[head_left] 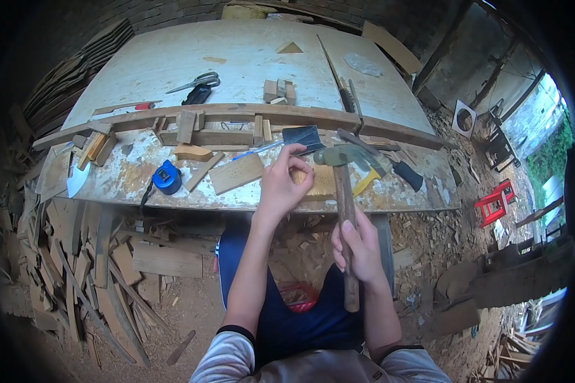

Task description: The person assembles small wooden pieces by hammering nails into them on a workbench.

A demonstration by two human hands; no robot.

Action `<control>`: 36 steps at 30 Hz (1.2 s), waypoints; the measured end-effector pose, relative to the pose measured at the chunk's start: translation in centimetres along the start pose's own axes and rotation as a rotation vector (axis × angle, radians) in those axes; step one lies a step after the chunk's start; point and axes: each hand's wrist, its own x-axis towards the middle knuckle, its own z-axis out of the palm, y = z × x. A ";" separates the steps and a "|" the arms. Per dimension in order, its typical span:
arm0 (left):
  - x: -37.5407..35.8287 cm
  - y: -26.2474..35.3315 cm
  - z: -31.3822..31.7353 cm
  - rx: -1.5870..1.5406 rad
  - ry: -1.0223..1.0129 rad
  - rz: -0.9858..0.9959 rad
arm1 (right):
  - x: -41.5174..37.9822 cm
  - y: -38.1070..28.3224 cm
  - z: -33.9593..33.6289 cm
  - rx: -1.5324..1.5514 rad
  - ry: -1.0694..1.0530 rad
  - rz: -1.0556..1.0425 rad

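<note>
My right hand (359, 246) is wrapped round the wooden handle of a hammer (346, 210). The hammer's metal head is raised over the near edge of the workbench (191, 198). Just left of it, my left hand (285, 182) has thumb and fingers curled together in a pinch above a yellowish wood block (321, 182). Whatever is between those fingertips is too small to make out. A flat wood piece (236, 174) lies left of my left hand. Behind the fingers sit a black packet (303, 138) and a blue pen (255, 152).
A blue tape measure (167, 177) stands on the bench's left part. A long wooden beam (287, 115) crosses the bench, with scissors (198, 82) beyond it. Right of the hammer lies a yellow-handled tool (365, 183). Scrap wood (96, 274) covers the floor at left.
</note>
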 end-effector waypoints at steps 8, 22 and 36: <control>-0.1 0.5 -0.3 -0.008 -0.024 -0.040 | 0.3 -0.1 -0.2 -0.035 0.003 -0.044; 0.2 0.2 -0.5 0.038 -0.076 -0.027 | 0.2 -4.7 0.2 -0.123 -0.028 0.135; 0.0 2.1 -0.7 0.235 -0.244 -0.021 | -0.2 -6.1 -1.0 -0.022 -0.062 0.024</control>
